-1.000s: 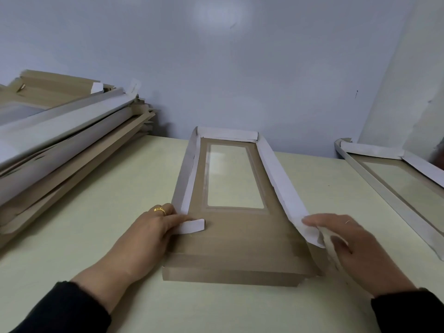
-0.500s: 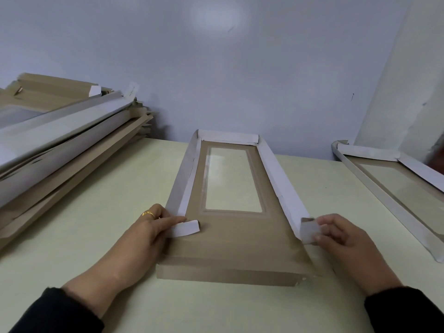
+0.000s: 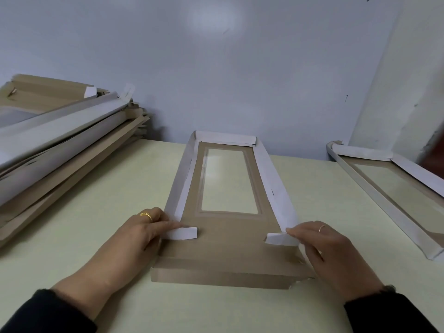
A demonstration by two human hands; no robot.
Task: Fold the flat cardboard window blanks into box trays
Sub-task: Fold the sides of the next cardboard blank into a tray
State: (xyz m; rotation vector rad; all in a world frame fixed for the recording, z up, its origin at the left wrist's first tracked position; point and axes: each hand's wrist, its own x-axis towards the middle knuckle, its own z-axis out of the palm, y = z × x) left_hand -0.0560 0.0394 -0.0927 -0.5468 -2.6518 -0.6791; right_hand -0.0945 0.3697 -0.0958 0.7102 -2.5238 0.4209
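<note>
Both hands work the near corners of the blank (image 3: 228, 241), which lies flat on the table (image 3: 101, 212) before me. My left hand (image 3: 141, 234) pinches the left tab (image 3: 182, 233) inward; my right hand (image 3: 329, 246) does the same with the right tab (image 3: 276, 238), though its thumb is hidden. Far and side walls stand; the near flap (image 3: 216, 277) lies flat. Thin card: light, springy at creases, easily torn. The window film (image 3: 228, 181) looks fragile, so I would grip at folds and wall edges.
</note>
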